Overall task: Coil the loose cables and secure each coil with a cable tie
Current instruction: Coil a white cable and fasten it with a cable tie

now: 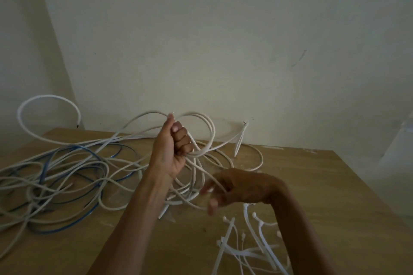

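Observation:
My left hand (175, 147) is raised above the table, fist closed round several loops of a white cable (207, 131). The loops hang down from the fist to the tabletop. Lower and to the right, my right hand (225, 190) is blurred, and a strand of the same cable runs across its fingers; whether it grips the strand I cannot tell. On the left of the table lies a loose tangle of white cables (67, 176) and blue cables (89, 212). A pile of white cable ties (248, 245) lies at the front right.
The wooden table (324, 196) stands against a plain pale wall. One stiff white cable loop (44, 100) arcs up off the table's back left corner. A loose cable end (242, 134) sticks up near the wall.

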`<move>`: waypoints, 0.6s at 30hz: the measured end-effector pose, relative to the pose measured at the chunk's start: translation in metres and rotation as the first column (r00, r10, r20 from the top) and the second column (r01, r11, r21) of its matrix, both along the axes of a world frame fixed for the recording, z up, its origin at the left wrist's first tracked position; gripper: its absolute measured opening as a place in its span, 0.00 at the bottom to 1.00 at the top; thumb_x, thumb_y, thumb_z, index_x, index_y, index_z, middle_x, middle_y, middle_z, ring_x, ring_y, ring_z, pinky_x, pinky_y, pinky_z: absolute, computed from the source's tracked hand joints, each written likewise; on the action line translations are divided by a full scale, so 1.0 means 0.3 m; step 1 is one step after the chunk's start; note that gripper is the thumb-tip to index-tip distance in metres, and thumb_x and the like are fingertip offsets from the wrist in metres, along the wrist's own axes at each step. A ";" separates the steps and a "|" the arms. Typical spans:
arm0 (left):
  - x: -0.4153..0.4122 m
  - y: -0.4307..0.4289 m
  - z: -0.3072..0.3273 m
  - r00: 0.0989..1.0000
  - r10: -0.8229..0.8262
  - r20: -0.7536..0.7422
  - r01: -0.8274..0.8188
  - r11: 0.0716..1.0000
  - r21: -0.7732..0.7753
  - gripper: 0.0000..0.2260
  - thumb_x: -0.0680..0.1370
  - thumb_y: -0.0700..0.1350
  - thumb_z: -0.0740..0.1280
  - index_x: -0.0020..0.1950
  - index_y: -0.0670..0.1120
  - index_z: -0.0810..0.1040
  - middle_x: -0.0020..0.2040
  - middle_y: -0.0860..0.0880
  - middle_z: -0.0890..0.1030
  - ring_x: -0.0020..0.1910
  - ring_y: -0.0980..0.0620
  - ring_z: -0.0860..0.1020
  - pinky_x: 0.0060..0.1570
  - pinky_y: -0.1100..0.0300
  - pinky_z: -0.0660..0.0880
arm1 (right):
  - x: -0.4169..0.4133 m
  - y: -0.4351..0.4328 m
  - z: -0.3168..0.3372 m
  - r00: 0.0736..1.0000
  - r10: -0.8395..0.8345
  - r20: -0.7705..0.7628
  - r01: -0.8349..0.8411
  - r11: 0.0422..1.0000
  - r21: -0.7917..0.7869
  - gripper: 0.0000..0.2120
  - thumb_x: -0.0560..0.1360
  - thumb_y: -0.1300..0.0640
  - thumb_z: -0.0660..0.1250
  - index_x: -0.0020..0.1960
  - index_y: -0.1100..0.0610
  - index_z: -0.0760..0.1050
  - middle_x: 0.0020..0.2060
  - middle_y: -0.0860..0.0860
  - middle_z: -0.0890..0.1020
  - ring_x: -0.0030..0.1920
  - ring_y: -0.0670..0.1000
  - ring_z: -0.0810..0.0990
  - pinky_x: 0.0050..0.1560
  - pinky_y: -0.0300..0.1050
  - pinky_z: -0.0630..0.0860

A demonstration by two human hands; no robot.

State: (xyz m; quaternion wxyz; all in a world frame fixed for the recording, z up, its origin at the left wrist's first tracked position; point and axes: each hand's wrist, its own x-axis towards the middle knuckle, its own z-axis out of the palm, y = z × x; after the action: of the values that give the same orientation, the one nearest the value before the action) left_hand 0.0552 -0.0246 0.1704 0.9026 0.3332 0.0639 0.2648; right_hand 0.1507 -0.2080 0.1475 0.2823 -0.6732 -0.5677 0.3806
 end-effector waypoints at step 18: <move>-0.078 0.173 0.021 0.952 0.246 0.181 -0.211 0.958 -0.194 0.25 0.86 0.55 0.54 0.30 0.49 0.68 0.22 0.54 0.58 0.19 0.56 0.57 0.20 0.65 0.56 | 0.273 -0.220 0.012 0.364 0.346 -0.865 0.296 0.837 0.460 0.13 0.85 0.54 0.58 0.47 0.62 0.74 0.30 0.49 0.65 0.29 0.47 0.65 0.31 0.41 0.72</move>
State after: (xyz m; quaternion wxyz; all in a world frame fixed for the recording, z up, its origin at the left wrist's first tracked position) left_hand 0.0317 0.0272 0.1768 0.8930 0.2153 0.0322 0.3940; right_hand 0.2325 -0.2738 0.1511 0.7242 -0.2179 -0.4004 0.5174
